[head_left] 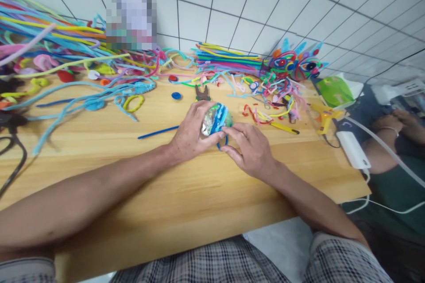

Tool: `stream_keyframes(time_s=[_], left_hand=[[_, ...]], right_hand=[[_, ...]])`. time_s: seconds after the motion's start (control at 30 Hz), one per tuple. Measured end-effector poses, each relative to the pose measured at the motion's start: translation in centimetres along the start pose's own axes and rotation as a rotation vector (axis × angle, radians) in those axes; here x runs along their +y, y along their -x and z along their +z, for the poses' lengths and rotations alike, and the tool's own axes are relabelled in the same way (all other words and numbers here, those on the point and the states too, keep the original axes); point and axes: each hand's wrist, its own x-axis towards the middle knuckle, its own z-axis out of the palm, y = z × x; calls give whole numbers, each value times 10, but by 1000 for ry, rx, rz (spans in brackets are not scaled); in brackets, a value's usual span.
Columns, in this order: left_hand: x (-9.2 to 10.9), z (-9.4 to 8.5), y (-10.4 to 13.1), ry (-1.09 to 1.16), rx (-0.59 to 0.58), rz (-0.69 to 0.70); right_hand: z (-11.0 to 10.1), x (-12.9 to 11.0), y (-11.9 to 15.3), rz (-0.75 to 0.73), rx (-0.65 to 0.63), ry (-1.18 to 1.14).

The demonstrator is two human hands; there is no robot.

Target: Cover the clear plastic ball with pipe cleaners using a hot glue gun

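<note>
My left hand (pixel 192 130) is wrapped around a small shiny ball (pixel 207 124) banded with blue and light-blue pipe cleaner. From the right, my right hand (pixel 250 146) meets the ball, its index fingertip pressing on the bands. A blue pipe cleaner end (pixel 226 141) loops out below the ball between its thumb and fingers. Part of the ball is hidden by both hands. A straight blue pipe cleaner (pixel 157 132) lies on the table left of my left hand. Just beyond the ball are pliers (pixel 202 93) with their jaws apart.
Loose pipe cleaners (pixel 93 93) cover the left, and a bundle (pixel 229 59) lies at the back. A yellow glue gun (pixel 325 117), a yellow cutter (pixel 284 128) and a white power strip (pixel 353 149) are on the right. Another person's arm (pixel 381 146) is beyond the table's right edge.
</note>
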Motion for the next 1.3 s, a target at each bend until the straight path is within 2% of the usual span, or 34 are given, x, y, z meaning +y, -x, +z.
stream_keyframes(time_s=[0.17, 0.53, 0.7, 0.83, 1.0, 1.07, 1.17, 1.3], left_hand=[[-2, 1, 0, -26, -10, -11], [-4, 2, 1, 1, 25, 38], [-2, -1, 0, 6, -6, 12], [-2, -4, -1, 29, -32, 3], [-2, -4, -2, 97, -2, 5], [-1, -3, -3, 130, 4, -13], [-1, -3, -3, 168, 7, -44], [-3, -2, -2, 188, 6, -58]], right_hand=[[5, 1, 4, 59, -52, -34], [8, 4, 3, 98, -24, -196], [8, 5, 2, 178, -48, -303], [8, 5, -1, 178, -5, -395], [10, 3, -3, 188, 32, -487], [11, 2, -4, 190, 74, -540], [9, 2, -6, 208, 211, -628], [-7, 24, -10, 372, 533, -693]])
